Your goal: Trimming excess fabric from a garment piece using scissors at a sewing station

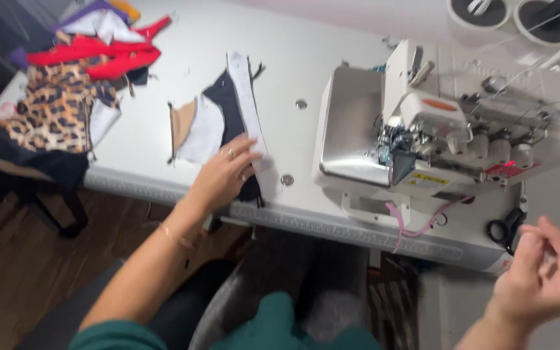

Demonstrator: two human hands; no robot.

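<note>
My left hand [225,174] rests with fingers spread on a small stack of cut fabric pieces [218,120], black, white and tan, lying on the white sewing table [157,139]. A white strip [246,97] tops the stack. My right hand [549,272] hovers blurred at the lower right, off the table's front edge, fingers loosely curled; whether anything is pinched in it is unclear. A white overlock sewing machine [422,129] stands between the hands, a pink strip [416,227] hanging from its front.
A heap of leopard-print, red, purple and black fabric [66,84] fills the table's left end. Black scissors [505,228] lie near the right front edge. Thread cones [520,16] sit at the top right. Wooden floor and a chair lie below.
</note>
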